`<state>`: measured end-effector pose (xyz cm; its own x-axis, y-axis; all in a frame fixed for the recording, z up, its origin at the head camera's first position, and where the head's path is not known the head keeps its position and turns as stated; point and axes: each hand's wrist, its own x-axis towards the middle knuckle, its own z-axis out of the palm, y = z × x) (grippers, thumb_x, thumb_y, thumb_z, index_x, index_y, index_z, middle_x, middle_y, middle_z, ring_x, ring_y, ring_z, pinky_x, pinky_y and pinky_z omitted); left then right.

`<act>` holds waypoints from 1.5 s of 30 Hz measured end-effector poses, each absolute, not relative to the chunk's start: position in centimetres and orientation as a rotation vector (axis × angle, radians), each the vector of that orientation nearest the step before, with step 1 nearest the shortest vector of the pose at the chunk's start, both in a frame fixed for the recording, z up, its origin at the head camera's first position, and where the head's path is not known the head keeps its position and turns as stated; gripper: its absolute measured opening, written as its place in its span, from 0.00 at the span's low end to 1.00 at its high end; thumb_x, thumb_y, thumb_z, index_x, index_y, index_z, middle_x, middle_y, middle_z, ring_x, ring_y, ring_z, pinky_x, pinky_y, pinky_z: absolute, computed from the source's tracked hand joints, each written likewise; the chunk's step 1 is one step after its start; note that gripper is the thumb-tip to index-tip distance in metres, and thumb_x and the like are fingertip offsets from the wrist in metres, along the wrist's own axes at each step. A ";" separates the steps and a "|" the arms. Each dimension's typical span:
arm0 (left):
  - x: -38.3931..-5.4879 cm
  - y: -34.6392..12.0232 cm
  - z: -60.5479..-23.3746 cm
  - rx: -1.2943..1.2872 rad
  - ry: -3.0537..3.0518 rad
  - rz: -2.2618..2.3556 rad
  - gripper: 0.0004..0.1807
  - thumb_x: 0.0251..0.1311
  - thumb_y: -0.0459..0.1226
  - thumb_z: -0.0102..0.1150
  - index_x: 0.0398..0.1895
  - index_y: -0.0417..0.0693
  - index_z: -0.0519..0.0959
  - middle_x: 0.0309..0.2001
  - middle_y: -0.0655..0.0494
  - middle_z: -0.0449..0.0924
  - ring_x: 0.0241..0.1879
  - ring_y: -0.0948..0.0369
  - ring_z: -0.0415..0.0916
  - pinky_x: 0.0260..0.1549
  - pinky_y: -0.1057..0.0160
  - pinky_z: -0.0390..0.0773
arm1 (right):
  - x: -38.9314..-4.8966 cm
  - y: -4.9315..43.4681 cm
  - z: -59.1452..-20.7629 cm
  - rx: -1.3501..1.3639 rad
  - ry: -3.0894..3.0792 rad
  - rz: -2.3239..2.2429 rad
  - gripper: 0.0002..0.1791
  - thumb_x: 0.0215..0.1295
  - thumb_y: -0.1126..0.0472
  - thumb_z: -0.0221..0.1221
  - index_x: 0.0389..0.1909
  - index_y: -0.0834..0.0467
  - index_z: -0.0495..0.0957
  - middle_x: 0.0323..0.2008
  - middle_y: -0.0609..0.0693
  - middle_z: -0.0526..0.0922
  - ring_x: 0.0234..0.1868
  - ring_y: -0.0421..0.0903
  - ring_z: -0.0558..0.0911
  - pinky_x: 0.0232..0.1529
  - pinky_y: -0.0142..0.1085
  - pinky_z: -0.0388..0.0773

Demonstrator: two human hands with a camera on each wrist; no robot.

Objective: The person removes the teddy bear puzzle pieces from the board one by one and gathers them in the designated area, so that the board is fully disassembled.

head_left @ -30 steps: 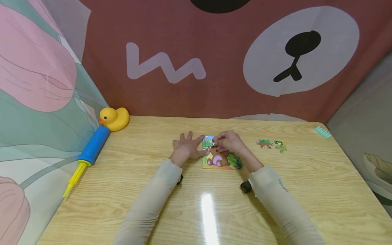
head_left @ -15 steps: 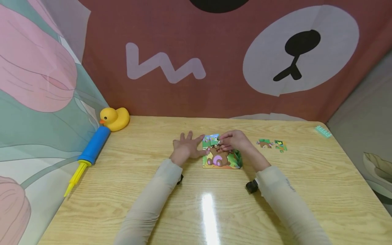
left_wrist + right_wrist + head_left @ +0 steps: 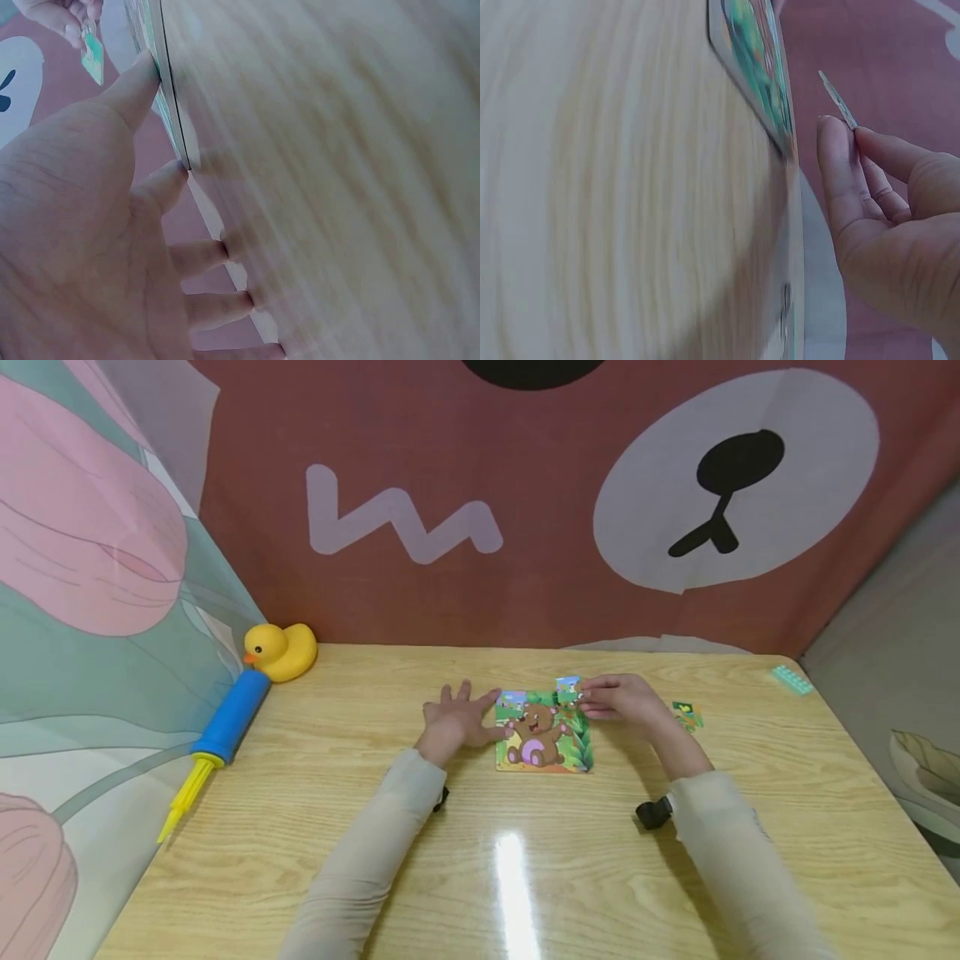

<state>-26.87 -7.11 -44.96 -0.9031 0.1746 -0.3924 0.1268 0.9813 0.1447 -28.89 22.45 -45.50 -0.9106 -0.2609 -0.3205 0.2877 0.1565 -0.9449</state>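
Note:
A jigsaw puzzle with a brown bear picture (image 3: 540, 747) lies on the table in front of the person. The left hand (image 3: 453, 722) rests on the table at its left side, fingers spread, with thumb and forefinger at the puzzle's edge, as the left wrist view shows. Over the puzzle's far right corner, the right hand (image 3: 626, 702) pinches a small puzzle piece (image 3: 567, 690) between thumb and fingers. In the right wrist view this piece (image 3: 838, 99) is tilted and raised above the board (image 3: 761, 75).
To the right lies a loose puzzle piece (image 3: 686, 715), partly behind the right wrist. A mint toy brick (image 3: 792, 682) is at the far right corner. On the left are a yellow rubber duck (image 3: 281, 652) and a blue hand pump (image 3: 231, 714). A printed curtain (image 3: 450, 593) hangs behind the table.
The right hand has moved right with the pinched piece, from the puzzle's upper left to its far right corner, uncovering the bear's face. The left hand has stayed in place.

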 end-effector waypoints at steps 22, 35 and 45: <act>-26.8 -6.9 -45.1 0.220 2.701 0.158 0.46 0.62 0.74 0.45 0.80 0.83 0.41 0.84 0.50 0.34 0.81 0.36 0.35 0.68 0.28 0.58 | -28.3 28.9 -45.9 0.146 2.055 -1.766 0.23 0.79 0.63 0.51 0.67 0.72 0.64 0.35 0.43 0.88 0.36 0.37 0.89 0.46 0.34 0.86; -26.7 -7.0 -44.9 0.219 2.696 0.157 0.46 0.63 0.73 0.46 0.81 0.82 0.42 0.84 0.49 0.34 0.81 0.36 0.35 0.68 0.28 0.58 | -28.4 28.2 -46.1 0.195 2.152 -1.658 0.23 0.78 0.64 0.51 0.66 0.73 0.65 0.32 0.41 0.87 0.32 0.35 0.87 0.43 0.33 0.87; -26.7 -6.9 -44.7 0.225 2.705 0.149 0.46 0.63 0.73 0.46 0.81 0.81 0.42 0.84 0.49 0.35 0.81 0.36 0.35 0.67 0.28 0.59 | -28.4 28.1 -45.7 0.203 2.249 -1.569 0.21 0.79 0.62 0.50 0.64 0.74 0.69 0.34 0.46 0.86 0.33 0.36 0.86 0.44 0.35 0.87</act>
